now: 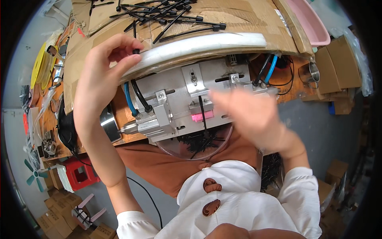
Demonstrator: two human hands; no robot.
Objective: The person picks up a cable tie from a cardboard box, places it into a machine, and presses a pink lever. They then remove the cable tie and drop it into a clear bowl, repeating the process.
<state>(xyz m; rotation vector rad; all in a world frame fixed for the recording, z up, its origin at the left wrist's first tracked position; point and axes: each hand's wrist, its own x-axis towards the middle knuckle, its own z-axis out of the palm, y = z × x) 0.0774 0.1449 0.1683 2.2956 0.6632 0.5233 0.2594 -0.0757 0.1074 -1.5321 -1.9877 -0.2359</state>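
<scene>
My left hand (99, 67) is raised over the cardboard's near edge, thumb and fingertips pinching a thin black rod by its capped end (136, 51). Below it is a metal fixture (147, 119) with clamps on both sides. Another black rod (201, 105) lies across the fixture's middle, under a metal bracket (193, 81) and over a pink block (197, 118). My right hand (252, 113) is beside that rod, at the fixture's right half. Motion smears its fingers, so I cannot tell whether they hold anything.
Several black capped rods (171, 18) lie on the cardboard (238, 16) behind a white padded strip (207, 42). A clear tub (229, 137) of black pieces sits at my lap. Blue hoses (271, 69) and black ones join the fixture. A pink basin (306, 20) stands far right.
</scene>
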